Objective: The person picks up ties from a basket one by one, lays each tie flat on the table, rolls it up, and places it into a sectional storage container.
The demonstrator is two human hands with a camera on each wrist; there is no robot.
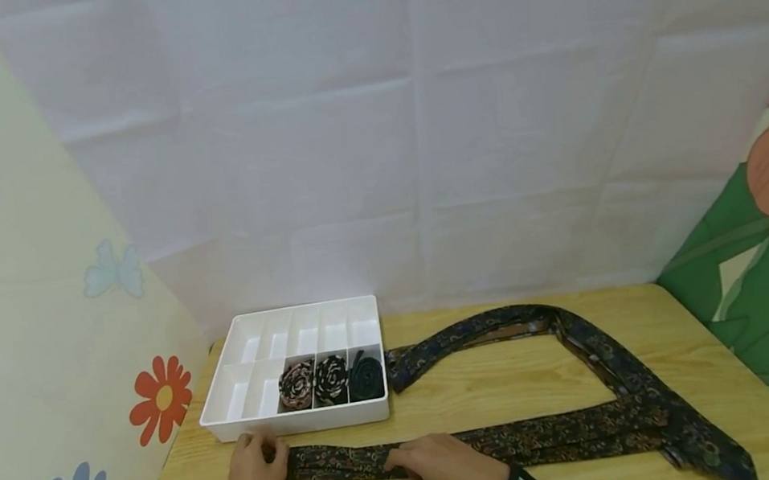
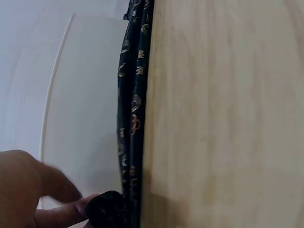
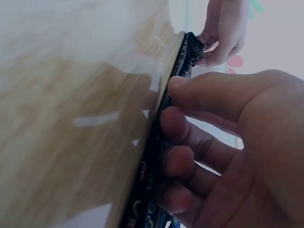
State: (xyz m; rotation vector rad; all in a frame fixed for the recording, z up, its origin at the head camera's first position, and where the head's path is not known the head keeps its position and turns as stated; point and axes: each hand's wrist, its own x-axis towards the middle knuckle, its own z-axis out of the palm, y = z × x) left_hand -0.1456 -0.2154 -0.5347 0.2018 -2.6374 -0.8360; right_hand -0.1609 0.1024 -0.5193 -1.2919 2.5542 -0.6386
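A long dark necktie with a small floral pattern lies doubled along the front of the table. My left hand pinches its left end, where a small dark roll shows between thumb and fingers in the left wrist view. Farther right, my right hand rests on the strip, its bent fingertips touching the cloth in the right wrist view. From the right end, the tie's wide part bends back and arcs toward the box.
A white divided box stands behind my left hand. Three rolled ties sit in its front compartments: a pinkish one, a black-and-white one and a dark green one. White sheeting hangs behind the table.
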